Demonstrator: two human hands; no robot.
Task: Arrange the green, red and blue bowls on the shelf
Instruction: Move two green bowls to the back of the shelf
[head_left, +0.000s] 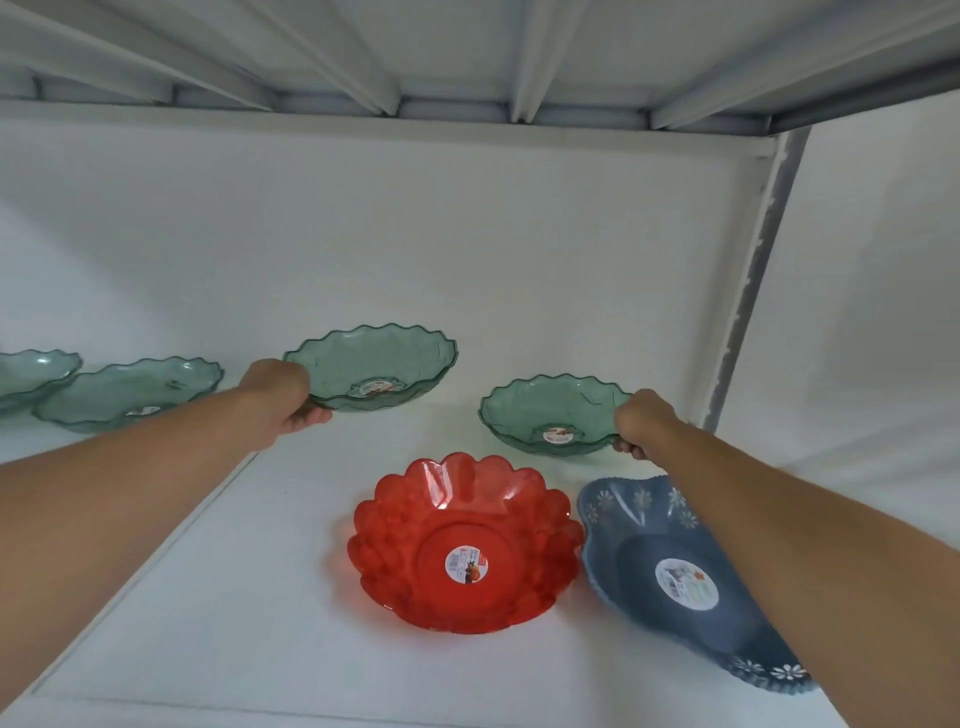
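Head view: four green bowls along the back of the white shelf (260, 597), one red bowl (465, 543) and one blue bowl (670, 577) up front, all upright, nothing inside but stickers. Left hand (283, 397) grips the rim of the raised, tilted green bowl (371, 366); right hand (641, 423) grips the rightmost green bowl (553, 413). The blue bowl's long axis runs front to back.
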